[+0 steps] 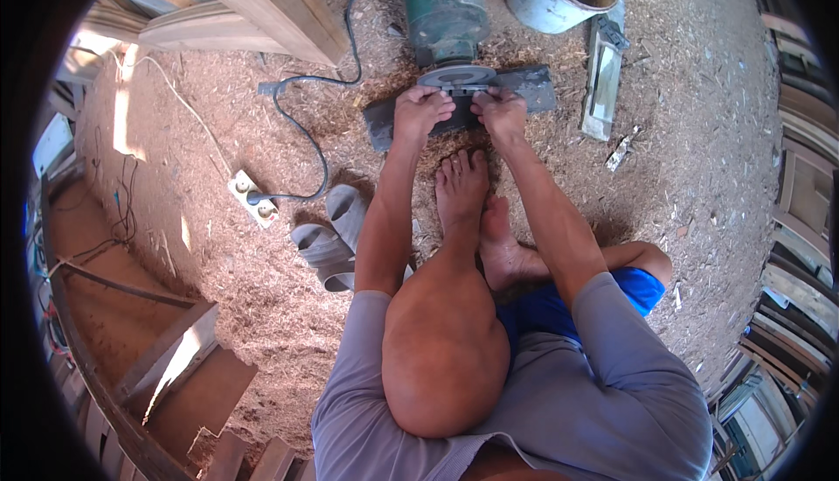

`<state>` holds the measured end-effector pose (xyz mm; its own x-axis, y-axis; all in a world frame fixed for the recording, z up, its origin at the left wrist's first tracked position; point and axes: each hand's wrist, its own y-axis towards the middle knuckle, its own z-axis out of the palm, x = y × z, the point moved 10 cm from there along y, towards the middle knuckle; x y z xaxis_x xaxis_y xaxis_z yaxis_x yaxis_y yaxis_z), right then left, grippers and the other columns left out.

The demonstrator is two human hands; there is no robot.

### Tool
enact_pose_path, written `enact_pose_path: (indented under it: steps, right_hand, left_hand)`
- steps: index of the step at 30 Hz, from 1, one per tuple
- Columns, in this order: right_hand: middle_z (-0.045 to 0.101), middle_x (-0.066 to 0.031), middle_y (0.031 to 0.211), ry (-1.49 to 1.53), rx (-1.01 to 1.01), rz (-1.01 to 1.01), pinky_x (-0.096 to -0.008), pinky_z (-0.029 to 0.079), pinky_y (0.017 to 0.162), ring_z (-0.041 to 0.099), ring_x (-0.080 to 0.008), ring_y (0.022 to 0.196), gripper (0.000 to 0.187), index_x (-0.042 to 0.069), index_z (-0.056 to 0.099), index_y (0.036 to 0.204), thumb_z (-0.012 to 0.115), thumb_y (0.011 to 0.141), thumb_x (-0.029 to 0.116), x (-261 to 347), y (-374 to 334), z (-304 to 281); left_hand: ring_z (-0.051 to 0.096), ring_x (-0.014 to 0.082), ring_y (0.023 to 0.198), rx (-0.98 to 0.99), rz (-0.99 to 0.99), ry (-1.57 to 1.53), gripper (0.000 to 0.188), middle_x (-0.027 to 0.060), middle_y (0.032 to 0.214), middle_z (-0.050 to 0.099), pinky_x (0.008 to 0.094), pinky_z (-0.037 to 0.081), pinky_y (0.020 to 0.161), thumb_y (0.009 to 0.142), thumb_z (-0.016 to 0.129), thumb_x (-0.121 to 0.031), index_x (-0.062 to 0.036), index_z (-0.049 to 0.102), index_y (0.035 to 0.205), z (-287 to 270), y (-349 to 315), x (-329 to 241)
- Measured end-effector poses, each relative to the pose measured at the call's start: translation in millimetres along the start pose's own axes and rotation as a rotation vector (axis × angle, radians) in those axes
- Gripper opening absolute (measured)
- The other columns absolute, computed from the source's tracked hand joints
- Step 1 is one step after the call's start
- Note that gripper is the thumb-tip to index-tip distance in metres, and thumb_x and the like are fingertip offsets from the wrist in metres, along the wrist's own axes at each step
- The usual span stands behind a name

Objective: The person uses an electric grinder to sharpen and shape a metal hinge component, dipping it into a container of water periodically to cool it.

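Left hand (424, 111) and right hand (500, 114) pinch opposite ends of a slotted blade-like strip (464, 90), spanning between the fingertips, just beside the grinding disc (456, 75). Probably stiff, light and sharp-edged, it suits holding at those ends.

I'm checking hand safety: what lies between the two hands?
In the head view, a slotted metal strip bridges the left hand and right hand, at the grinding wheel.

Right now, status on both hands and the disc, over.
Left hand and right hand gripping a dark strip. Strip at the grey disc; contact unclear. Black cable left of both hands, clear.
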<state>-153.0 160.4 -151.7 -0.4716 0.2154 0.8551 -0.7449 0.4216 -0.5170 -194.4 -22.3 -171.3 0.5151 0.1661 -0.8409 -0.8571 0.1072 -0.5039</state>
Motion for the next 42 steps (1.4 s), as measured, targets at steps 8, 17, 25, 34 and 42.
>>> enact_pose_path:
  steps: [8,17,25,34,42]
  right_hand:
    - [0.068,-0.0119,0.076,-0.065,0.003,-0.08,-0.0242,0.049,0.053,0.066,-0.0148,0.06,0.023,-0.007,0.06,0.095,0.07,0.078,0.005,5.4,3.3,1.9]
    - [0.069,-0.0117,0.079,-0.303,0.143,-0.17,-0.0249,0.048,0.055,0.065,-0.0144,0.063,0.029,-0.01,0.061,0.104,0.067,0.082,0.009,8.4,-3.6,20.4]
    - [0.07,-0.0121,0.083,-0.208,0.177,-0.119,-0.0235,0.048,0.05,0.065,-0.0126,0.062,0.026,-0.01,0.06,0.107,0.061,0.086,0.007,-1.5,6.8,30.8]
    - [0.071,-0.0149,0.08,-0.182,0.168,-0.075,-0.0252,0.053,0.06,0.069,-0.0164,0.065,0.022,-0.008,0.065,0.099,0.059,0.082,0.004,-4.8,12.5,34.3]
    - [0.07,-0.0129,0.084,-0.087,0.192,0.02,-0.0235,0.048,0.052,0.067,-0.0141,0.066,0.026,-0.009,0.061,0.105,0.063,0.084,0.007,-3.9,4.9,33.4]
  left_hand:
    - [0.069,0.0208,0.072,-0.017,-0.005,-0.054,0.016,0.016,0.086,0.066,0.028,0.058,0.061,0.087,0.062,-0.004,0.0069,0.057,0.098,-1.5,0.2,-0.1]
    - [0.068,0.0176,0.072,-0.056,0.063,0.055,0.01,0.0134,0.087,0.067,0.0263,0.057,0.063,0.089,0.061,-0.005,0.0023,0.057,0.095,-24.2,-15.4,-3.4]
    - [0.067,0.0147,0.071,-0.095,0.075,0.256,0.006,0.0111,0.085,0.066,0.0235,0.056,0.061,0.089,0.057,-0.002,0.003,0.058,0.093,-31.8,-19.4,-12.4]
    - [0.068,0.0177,0.07,-0.12,0.101,0.171,0.013,0.0146,0.085,0.067,0.0254,0.057,0.061,0.088,0.056,-0.002,0.007,0.058,0.097,-38.0,-14.2,-14.5]
    - [0.068,0.0165,0.071,-0.076,0.074,0.132,0.01,0.0127,0.086,0.066,0.0245,0.056,0.06,0.089,0.057,-0.004,0.0038,0.058,0.095,-33.5,-11.3,-14.5]
